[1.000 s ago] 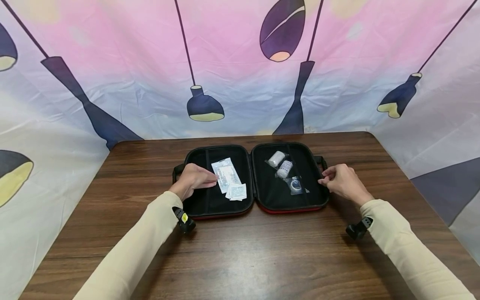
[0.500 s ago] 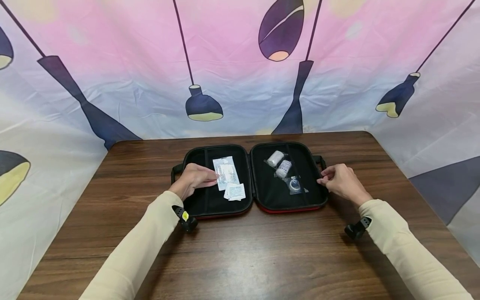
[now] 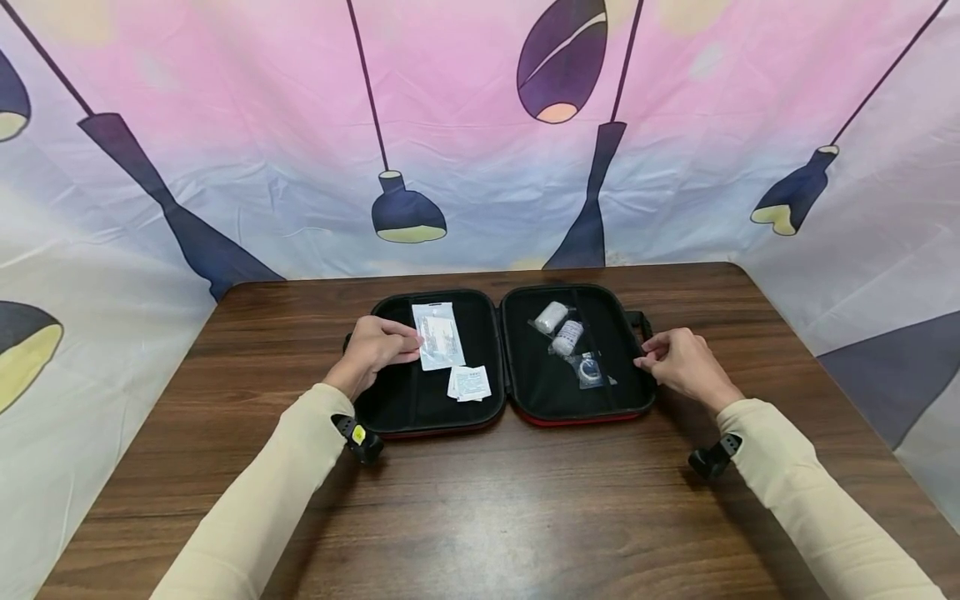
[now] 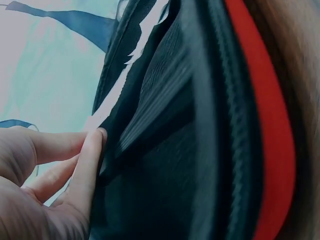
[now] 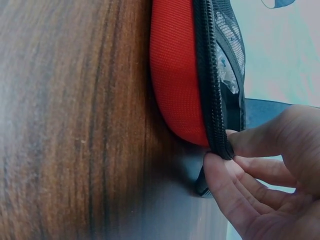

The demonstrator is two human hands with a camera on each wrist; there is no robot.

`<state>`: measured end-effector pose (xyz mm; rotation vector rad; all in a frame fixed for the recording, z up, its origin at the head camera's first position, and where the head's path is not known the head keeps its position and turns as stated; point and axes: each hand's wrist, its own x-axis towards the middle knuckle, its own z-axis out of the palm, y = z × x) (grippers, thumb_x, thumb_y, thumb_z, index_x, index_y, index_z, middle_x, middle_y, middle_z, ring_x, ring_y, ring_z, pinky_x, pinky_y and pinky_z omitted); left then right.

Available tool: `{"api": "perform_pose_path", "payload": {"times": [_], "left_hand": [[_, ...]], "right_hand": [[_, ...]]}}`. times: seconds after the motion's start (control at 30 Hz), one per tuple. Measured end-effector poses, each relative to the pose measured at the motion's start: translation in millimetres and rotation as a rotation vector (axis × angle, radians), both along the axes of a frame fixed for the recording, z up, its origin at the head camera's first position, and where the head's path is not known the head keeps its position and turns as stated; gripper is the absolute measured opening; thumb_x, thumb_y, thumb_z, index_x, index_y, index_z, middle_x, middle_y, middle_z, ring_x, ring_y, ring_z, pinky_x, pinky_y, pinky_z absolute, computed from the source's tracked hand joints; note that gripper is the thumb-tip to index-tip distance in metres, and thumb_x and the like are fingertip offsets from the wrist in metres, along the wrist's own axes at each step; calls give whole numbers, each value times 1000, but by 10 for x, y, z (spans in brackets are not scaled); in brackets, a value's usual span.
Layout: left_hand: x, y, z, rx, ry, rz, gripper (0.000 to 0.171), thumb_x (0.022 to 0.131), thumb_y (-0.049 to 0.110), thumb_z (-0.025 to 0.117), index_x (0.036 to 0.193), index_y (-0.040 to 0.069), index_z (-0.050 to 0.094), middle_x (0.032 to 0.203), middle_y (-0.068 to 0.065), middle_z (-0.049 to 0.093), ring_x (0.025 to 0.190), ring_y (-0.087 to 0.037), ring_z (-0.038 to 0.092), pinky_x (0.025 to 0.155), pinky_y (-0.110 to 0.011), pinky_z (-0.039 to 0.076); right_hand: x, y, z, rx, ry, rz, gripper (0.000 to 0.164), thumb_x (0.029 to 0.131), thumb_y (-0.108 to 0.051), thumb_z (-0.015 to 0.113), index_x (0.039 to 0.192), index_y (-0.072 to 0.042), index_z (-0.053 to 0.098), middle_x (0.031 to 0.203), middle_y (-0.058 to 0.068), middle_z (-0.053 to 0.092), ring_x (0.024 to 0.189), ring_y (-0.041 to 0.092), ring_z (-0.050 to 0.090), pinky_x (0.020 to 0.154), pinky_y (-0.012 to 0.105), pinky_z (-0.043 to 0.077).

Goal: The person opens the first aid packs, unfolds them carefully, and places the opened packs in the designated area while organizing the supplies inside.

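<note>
A black-lined, red-shelled zip case [image 3: 543,398] lies unfolded on the table. My left hand [image 3: 372,350] pinches the left edge of a long white packet [image 3: 441,336] over the case's left half. In the left wrist view, thumb and fingers meet on the packet's pale edge [image 4: 112,97]. Several small square white sachets [image 3: 470,383] lie overlapping below it. Two wrapped white bandage rolls [image 3: 567,337] and a clear bag [image 3: 590,371] with a ring-shaped item sit in the right half. My right hand [image 3: 684,362] pinches that half's zipped outer rim [image 5: 220,135].
The brown wooden table [image 3: 480,517] extends toward me and to both sides of the case. A carry handle [image 3: 640,323] sticks out at the case's right side. Behind the table hangs a pastel cloth [image 3: 300,167] printed with dark lamps.
The long packet has shifted left and away from me with my left hand, off the small sachets. My right hand keeps its place on the rim.
</note>
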<state>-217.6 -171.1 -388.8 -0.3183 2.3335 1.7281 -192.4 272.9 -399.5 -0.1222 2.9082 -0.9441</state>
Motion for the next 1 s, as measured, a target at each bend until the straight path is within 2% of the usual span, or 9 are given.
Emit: {"api": "perform_pose_path", "payload": {"times": [0.17,0.37,0.7,1.0], "left_hand": [[10,-89,58,-41,45,11,27,96,3,68,120,-11,67,119,-24,64,81,-10,72,86,-31,59],[26,-232,136,-110,62,17,29,98,4,65,123,-10,66,121,-24,61,85,-11,72,89,-33,58],[51,-407,182,-278,85,21,26,98,4,64,120,-9,68,121,-26,63,81,-11,71,85,-34,60],[50,-461,234,-391,115,-22,27,97,6,65,117,-11,69,117,-29,67,79,-14,73,79,-34,61]], "right_hand": [[-1,-4,-7,8,10,-3,29,89,-6,71,111,13,68,89,15,71,78,23,66,61,31,53],[3,-9,-8,8,18,0,29,89,-7,72,110,13,68,89,15,71,78,23,66,62,31,53],[3,-10,-10,9,16,-3,30,89,-7,72,111,12,68,90,15,71,78,23,66,62,31,53],[1,-1,-19,5,14,-1,30,91,-11,73,110,11,69,91,15,70,78,23,66,63,32,53]]}}
